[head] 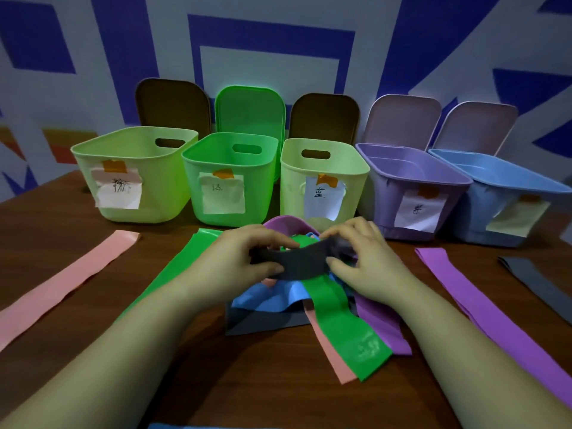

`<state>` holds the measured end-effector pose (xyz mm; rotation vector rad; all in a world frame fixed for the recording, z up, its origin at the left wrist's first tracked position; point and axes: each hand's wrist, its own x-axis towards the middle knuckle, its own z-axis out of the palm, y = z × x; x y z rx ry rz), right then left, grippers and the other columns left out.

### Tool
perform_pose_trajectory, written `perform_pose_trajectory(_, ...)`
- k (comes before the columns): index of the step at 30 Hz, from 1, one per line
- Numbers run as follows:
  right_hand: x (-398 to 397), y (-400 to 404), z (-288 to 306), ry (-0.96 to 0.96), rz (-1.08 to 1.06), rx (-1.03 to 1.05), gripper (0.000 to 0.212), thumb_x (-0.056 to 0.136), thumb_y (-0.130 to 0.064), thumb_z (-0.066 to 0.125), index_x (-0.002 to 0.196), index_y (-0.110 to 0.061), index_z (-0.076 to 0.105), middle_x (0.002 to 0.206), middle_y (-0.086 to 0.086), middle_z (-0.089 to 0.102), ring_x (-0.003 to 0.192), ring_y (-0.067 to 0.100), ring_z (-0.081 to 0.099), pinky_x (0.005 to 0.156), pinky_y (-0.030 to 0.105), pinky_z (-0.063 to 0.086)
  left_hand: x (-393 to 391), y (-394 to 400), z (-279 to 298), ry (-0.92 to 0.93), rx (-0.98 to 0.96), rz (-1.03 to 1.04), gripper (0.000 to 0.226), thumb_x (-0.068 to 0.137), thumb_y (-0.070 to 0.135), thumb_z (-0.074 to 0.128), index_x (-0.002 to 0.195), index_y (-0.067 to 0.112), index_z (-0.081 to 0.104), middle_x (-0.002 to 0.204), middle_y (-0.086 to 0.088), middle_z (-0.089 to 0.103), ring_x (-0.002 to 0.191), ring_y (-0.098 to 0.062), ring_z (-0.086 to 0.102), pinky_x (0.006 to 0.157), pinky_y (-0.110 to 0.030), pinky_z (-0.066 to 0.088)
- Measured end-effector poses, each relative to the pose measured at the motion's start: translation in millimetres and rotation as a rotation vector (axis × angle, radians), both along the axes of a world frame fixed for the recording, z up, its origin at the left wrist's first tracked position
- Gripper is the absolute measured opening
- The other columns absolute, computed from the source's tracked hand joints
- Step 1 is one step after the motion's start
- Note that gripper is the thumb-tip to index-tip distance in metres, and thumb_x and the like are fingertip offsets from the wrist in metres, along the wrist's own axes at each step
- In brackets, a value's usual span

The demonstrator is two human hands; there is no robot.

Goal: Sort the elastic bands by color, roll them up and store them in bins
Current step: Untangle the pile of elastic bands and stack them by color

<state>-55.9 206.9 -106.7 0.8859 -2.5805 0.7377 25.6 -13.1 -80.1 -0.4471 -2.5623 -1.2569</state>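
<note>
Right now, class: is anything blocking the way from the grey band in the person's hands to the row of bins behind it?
Nothing visible does. The left hand and right hand hold the grey band above the mixed pile, and the bins, such as the blue bin, stand open, lids tipped back.

Before you on the tabletop [93, 274] five bins [229, 181] stand in a row, side by side, each with a lid [250, 109] propped upright behind it against the wall. In front of the middle bins lies a heap of bands [328, 308]. One single band [62, 286] lies flat to its left, two more [483, 308] to its right.
</note>
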Motion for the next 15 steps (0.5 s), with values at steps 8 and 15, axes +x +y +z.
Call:
perform_pose_trajectory(8,18.7,16.9,36.6,0.140,-0.001,-0.050,0.018,0.074,-0.036,0.074,0.076,-0.026,0.060,0.074,-0.012,0.052,0.073,0.006,0.048,0.062,0.023,0.038,-1.2,-3.2,7.7,0.072,0.417,0.152,0.028,0.077,0.001,0.070,0.083,0.029,0.067,0.073,0.015,0.071,0.072,0.003,0.064,0.067,-0.009,0.050)
perform_pose_trajectory(15,11.7,34.9,31.0,-0.302,-0.051,0.018,0.028,0.070,-0.046,0.074,0.068,-0.020,0.063,0.073,-0.005,0.063,0.076,0.012,0.059,0.075,0.037,0.048,-6.7,-18.0,7.3,0.082,0.701,0.274,0.016,0.084,0.010,0.064,0.087,0.026,0.066,0.084,0.006,0.070,0.078,-0.002,0.064,0.068,-0.013,0.049)
